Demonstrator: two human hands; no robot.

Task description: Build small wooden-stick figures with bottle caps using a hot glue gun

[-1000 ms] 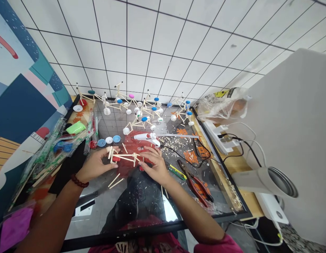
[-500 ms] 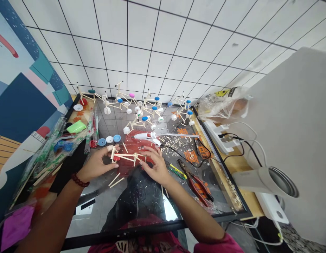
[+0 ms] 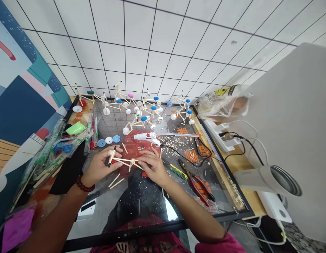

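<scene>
Between my two hands is a small bicycle frame of thin wooden sticks (image 3: 123, 160), with a black-tipped crossbar at its left end. My left hand (image 3: 99, 164) pinches the crossbar end; something red shows behind it. My right hand (image 3: 154, 169) closes its thumb and fingers on the other end of the sticks. A red piece (image 3: 144, 174) lies just below my right fingers. Beyond my left hand are a blue bottle cap (image 3: 101, 143), a white cap (image 3: 108, 140) and another blue cap (image 3: 116, 139). Loose sticks (image 3: 116, 183) lie below the frame.
A white glue gun (image 3: 145, 136) rests on a red patch ahead. Several stick bicycles with cap wheels (image 3: 144, 119) stand along the tiled wall. Pliers (image 3: 197, 186), a yellow cutter (image 3: 178, 170) and a black cord (image 3: 176, 151) lie right. Packaged sticks (image 3: 46, 158) crowd the left; a power strip (image 3: 221, 137) stands right.
The stick frame has turned in my hands, so its black-tipped crossbar now faces up and the red part is mostly hidden. My right hand has shifted slightly left and down, uncovering the red piece.
</scene>
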